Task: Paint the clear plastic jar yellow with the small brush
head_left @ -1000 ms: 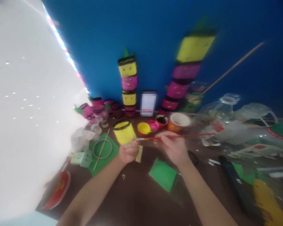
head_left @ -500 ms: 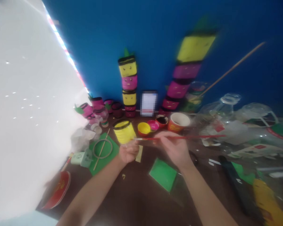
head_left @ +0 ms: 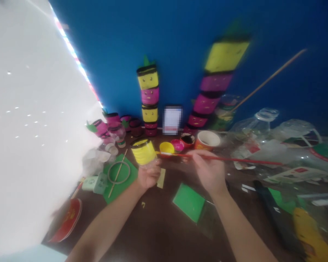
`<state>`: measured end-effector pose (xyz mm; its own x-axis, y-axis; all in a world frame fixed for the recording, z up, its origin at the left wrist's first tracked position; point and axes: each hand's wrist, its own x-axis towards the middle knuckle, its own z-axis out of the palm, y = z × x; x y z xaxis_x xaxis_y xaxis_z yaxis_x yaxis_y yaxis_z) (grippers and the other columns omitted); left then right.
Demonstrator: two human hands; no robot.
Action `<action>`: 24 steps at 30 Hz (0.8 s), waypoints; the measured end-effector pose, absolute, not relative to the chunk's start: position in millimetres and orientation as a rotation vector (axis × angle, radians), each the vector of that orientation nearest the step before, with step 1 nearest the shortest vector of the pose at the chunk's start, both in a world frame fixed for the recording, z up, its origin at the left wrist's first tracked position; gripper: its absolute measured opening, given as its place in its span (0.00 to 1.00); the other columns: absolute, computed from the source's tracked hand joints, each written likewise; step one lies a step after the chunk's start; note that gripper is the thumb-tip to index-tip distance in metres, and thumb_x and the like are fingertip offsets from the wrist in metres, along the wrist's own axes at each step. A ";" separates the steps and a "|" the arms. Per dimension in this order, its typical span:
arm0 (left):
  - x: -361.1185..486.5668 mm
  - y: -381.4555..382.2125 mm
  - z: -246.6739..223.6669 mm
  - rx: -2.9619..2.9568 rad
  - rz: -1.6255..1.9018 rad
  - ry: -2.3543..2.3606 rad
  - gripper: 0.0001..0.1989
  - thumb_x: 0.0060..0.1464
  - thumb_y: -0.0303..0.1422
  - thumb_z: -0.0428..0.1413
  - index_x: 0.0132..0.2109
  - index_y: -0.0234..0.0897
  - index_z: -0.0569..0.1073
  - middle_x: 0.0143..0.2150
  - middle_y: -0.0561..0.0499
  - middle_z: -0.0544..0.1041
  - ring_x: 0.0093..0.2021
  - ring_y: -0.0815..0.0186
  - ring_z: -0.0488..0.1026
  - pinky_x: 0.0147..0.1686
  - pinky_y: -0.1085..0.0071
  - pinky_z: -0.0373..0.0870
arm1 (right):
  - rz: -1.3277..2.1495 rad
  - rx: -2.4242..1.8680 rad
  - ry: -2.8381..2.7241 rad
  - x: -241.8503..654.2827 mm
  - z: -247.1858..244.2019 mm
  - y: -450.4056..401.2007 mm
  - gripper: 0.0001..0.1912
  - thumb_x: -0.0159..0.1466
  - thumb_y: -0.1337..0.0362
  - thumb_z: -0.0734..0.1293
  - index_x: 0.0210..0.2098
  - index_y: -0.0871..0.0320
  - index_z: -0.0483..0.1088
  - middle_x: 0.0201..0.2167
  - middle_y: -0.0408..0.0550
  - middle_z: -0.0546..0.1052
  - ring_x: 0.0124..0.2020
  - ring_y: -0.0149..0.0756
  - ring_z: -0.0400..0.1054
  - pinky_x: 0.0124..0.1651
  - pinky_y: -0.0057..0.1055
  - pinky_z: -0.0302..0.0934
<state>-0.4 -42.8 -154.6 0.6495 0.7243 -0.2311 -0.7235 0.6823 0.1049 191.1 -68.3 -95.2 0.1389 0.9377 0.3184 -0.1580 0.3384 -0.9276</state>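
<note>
My left hand (head_left: 149, 175) is closed around the lower end of a yellow-painted cup (head_left: 144, 153) with a black band at its rim, tilted slightly. Pinched in my right hand (head_left: 209, 169) is a red-handled paintbrush (head_left: 240, 160), held level with its tip at the cup's right side. Just behind the brush stand a small pot of yellow paint (head_left: 166, 147), a pink paint pot (head_left: 177, 145) and a dark paint pot (head_left: 188, 138). A white and red paper cup (head_left: 207, 140) is beyond my right hand.
Stacks of painted pots (head_left: 149, 96) stand against the blue wall. Green sheet (head_left: 125, 163) with a ring and stick lies left; a green square (head_left: 189, 202) lies in front. Clear plastic bottles (head_left: 266, 120), a black tool (head_left: 273, 211) and a yellow tool (head_left: 307, 229) crowd the right.
My right hand has shifted slightly right, and the brush tip has risen a little along the cup's side. My left hand and the yellow cup have barely moved.
</note>
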 end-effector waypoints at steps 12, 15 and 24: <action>0.7 -45.0 -145.1 0.018 0.861 0.317 0.13 0.59 0.30 0.42 0.29 0.32 0.66 0.13 0.61 0.51 0.11 0.79 0.55 0.08 0.90 0.51 | 0.957 -0.919 -1.102 186.9 -96.5 -69.4 0.05 0.57 0.63 0.67 0.30 0.57 0.74 0.26 0.44 0.76 0.27 0.31 0.71 0.33 0.29 0.68; 1.0 -44.8 -146.6 0.024 0.862 0.337 0.15 0.60 0.30 0.40 0.28 0.32 0.65 0.13 0.61 0.51 0.10 0.81 0.54 0.08 0.90 0.49 | 1.010 -0.864 -1.131 186.6 -98.3 -70.1 0.05 0.57 0.63 0.67 0.30 0.57 0.74 0.27 0.45 0.76 0.27 0.32 0.71 0.33 0.30 0.68; 0.2 -44.5 -148.6 0.037 0.865 0.339 0.14 0.60 0.32 0.42 0.29 0.33 0.66 0.14 0.61 0.51 0.10 0.80 0.55 0.08 0.89 0.49 | 0.941 -0.861 -1.147 187.4 -97.3 -70.4 0.04 0.57 0.64 0.67 0.30 0.56 0.74 0.27 0.44 0.76 0.28 0.31 0.71 0.32 0.28 0.68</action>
